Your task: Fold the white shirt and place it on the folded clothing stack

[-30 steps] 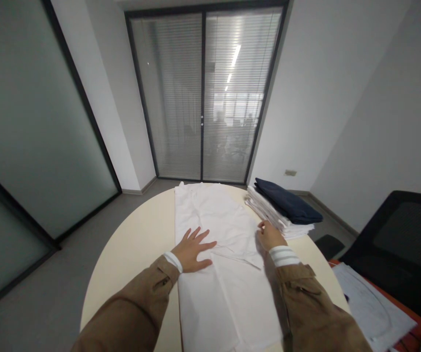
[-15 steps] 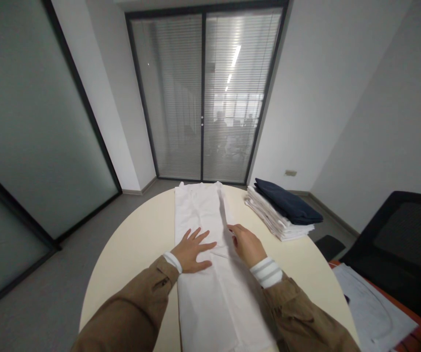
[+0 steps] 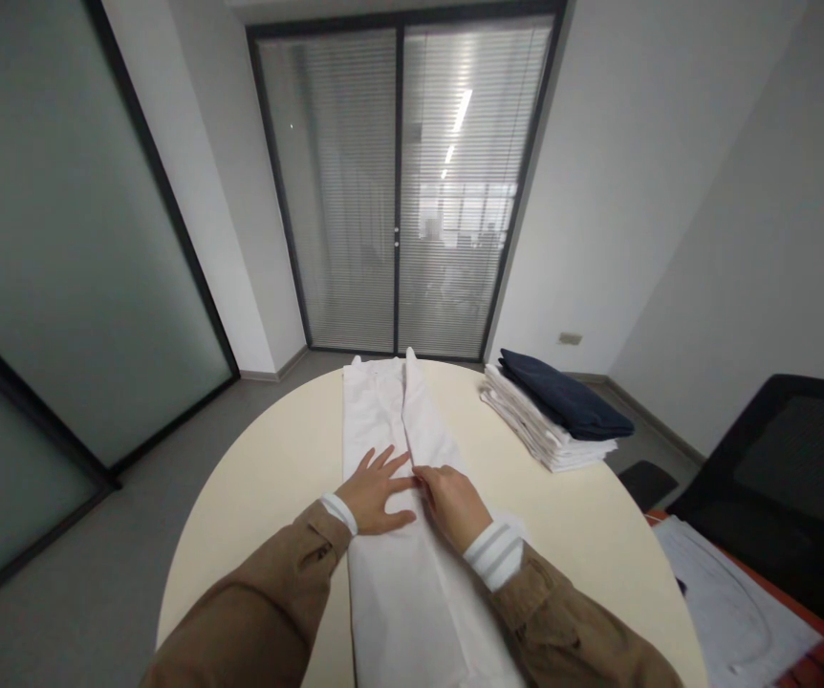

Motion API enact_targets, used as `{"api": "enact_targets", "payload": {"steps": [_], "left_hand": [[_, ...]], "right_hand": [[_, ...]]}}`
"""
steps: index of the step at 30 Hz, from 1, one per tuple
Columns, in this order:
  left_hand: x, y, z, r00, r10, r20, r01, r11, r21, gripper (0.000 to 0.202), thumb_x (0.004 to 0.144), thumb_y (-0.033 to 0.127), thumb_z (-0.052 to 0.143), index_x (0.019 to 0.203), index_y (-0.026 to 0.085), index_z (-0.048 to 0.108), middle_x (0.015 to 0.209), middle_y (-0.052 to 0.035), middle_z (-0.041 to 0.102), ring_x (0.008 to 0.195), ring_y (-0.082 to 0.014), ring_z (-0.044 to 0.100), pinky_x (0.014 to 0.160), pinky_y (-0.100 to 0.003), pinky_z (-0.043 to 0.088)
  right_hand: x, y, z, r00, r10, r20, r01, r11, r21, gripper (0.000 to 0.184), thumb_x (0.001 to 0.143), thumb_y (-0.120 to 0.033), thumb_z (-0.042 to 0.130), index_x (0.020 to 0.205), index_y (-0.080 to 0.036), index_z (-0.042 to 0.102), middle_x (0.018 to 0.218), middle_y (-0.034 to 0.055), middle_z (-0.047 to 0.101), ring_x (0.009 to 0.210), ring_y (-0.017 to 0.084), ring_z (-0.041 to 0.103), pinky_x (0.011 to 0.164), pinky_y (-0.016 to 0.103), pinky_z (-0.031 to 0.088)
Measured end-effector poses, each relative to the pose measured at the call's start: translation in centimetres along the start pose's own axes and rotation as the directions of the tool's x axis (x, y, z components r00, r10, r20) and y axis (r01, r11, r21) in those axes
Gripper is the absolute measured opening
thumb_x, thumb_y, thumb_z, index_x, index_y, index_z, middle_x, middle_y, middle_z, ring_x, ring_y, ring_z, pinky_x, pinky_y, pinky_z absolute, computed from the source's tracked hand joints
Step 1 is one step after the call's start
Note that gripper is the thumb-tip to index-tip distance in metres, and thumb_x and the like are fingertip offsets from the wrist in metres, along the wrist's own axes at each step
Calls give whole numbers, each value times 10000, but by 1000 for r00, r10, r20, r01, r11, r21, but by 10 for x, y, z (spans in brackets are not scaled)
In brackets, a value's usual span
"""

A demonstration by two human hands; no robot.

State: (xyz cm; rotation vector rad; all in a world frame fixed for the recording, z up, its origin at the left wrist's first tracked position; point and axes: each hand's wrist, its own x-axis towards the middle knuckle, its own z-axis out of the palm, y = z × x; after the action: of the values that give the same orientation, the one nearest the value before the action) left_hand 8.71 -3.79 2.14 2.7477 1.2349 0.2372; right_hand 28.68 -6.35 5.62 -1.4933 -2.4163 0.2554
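Observation:
A long white cloth garment (image 3: 398,592) lies lengthwise on the round cream table (image 3: 254,478), reaching from the near side to the far edge. My left hand (image 3: 378,492) rests flat on it, fingers spread. Beside it my right hand (image 3: 451,502) pinches the garment's right edge, which is folded over toward the middle. The right fingertips are close to the left index finger and thumb. Which kind of garment it is, I cannot tell.
At the table's right back sits a stack of folded white cloths (image 3: 541,430) with a dark navy folded cloth (image 3: 570,392) on top. A black mesh chair (image 3: 791,478) stands at the right, near papers (image 3: 727,602) on an orange surface. Glass doors (image 3: 398,191) are beyond.
My right hand has moved left, carrying the garment's right edge over toward the middle. My left hand has stayed in place.

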Motion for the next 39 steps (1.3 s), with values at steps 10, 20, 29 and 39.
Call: {"api": "enact_targets", "payload": {"steps": [10, 20, 29, 39], "left_hand": [[0, -2, 3, 999, -28, -26, 27, 998, -64, 707, 810, 571, 658, 1417, 271, 457, 1579, -94, 356, 1484, -376, 210, 1181, -640, 146], [1, -4, 6, 999, -53, -12, 52, 994, -100, 957, 806, 594, 640, 1563, 226, 185, 1609, -131, 281, 1501, -350, 165, 1203, -591, 113], [0, -2, 2, 999, -37, 18, 38, 997, -66, 865, 839, 632, 579, 1544, 228, 281, 1574, -104, 368, 1503, -351, 151, 1201, -594, 113], [1, 1, -4, 997, -51, 51, 54, 997, -57, 866, 837, 629, 576, 1543, 217, 292, 1572, -108, 370, 1501, -353, 158, 1199, -596, 114]], "right_hand": [[0, 1, 3, 1000, -3, -3, 3, 998, 55, 373, 970, -157, 410, 1249, -214, 650, 1054, 76, 752, 981, 203, 693, 870, 269, 461], [-3, -3, 4, 1000, 14, 14, -16, 994, 111, 381, 956, -156, 444, 1277, -199, 645, 1106, 90, 745, 1051, 212, 687, 921, 268, 458], [-9, -5, -17, 985, 3, 175, -16, 997, 74, 380, 807, -237, 657, 1186, -207, 656, 1129, 94, 719, 1038, 251, 676, 862, 312, 480], [-27, 15, -64, 841, 13, 542, -41, 998, 40, 521, 568, -387, 869, 1048, -251, 719, 941, 42, 727, 865, 257, 670, 713, 292, 445]]}}
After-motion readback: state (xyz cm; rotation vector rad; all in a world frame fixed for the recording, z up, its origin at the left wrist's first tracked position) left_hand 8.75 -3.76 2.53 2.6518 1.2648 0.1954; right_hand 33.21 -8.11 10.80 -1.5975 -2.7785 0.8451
